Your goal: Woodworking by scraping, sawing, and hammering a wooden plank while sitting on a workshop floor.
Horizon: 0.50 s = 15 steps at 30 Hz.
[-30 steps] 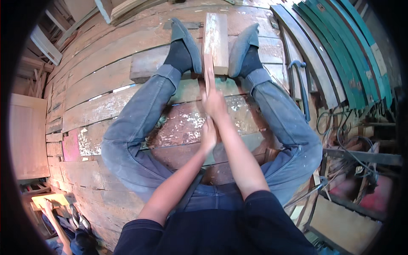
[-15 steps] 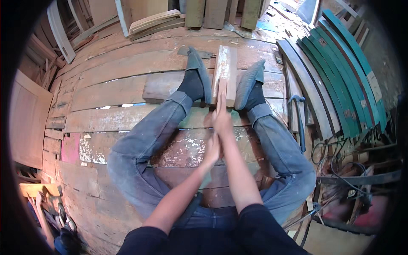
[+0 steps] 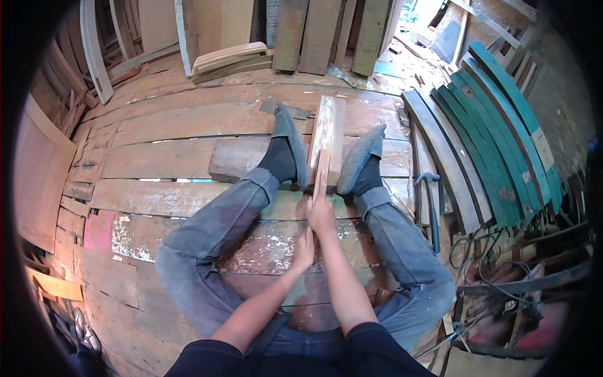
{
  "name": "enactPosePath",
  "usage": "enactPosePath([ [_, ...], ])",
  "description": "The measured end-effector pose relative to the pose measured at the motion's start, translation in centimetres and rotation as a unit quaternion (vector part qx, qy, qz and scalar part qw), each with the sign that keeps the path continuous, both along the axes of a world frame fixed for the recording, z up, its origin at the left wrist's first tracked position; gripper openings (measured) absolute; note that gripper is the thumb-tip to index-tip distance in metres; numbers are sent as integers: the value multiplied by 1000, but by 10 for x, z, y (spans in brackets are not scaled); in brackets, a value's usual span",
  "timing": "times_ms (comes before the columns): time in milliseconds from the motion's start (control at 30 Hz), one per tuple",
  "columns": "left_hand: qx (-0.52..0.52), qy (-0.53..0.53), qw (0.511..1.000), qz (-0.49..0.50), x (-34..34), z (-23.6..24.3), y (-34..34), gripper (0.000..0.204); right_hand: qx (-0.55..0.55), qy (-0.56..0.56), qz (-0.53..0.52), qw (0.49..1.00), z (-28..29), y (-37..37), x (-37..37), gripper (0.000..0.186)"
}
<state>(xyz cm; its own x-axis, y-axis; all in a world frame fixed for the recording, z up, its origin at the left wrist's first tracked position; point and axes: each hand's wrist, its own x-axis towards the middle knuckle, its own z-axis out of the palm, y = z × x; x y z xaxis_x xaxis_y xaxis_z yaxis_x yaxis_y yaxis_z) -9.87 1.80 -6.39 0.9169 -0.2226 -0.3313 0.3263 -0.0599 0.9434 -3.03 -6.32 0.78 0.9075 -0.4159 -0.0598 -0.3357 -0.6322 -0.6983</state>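
Observation:
A narrow wooden strip (image 3: 323, 168) slants up from my hands, its far end resting on a pale, worn wooden block (image 3: 326, 119) between my feet. My right hand (image 3: 321, 215) is closed around the strip near the block's near end. Just behind it and slightly left, my left hand (image 3: 304, 250) is closed too, its fingers curled in. What the left hand grips is hidden by the fingers. My slippered feet flank the block, the left slipper (image 3: 293, 143) on one side and the right slipper (image 3: 362, 158) on the other.
A hammer (image 3: 431, 210) lies right of my right leg. Beyond it are curved green boards (image 3: 496, 151) and tangled cables (image 3: 496, 267). Upright planks (image 3: 320, 41) stand at the back. Another person's foot (image 3: 91, 339) shows at lower left beside an orange-brown board (image 3: 58, 287).
The whole view has shifted, so the block, my feet and hands sit lower in it. My grip looks much the same. At lower left, the other person's hand no longer shows at the orange-brown board.

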Motion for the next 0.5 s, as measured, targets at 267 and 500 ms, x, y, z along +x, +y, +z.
enactPosePath([
  [267,-104,34,993,-42,33,48,8,55,3,-238,84,968,-5,-38,32,80],
  [500,-189,82,976,77,23,90,53,58,387,-164,-24,907,12,-37,-21,53],
])
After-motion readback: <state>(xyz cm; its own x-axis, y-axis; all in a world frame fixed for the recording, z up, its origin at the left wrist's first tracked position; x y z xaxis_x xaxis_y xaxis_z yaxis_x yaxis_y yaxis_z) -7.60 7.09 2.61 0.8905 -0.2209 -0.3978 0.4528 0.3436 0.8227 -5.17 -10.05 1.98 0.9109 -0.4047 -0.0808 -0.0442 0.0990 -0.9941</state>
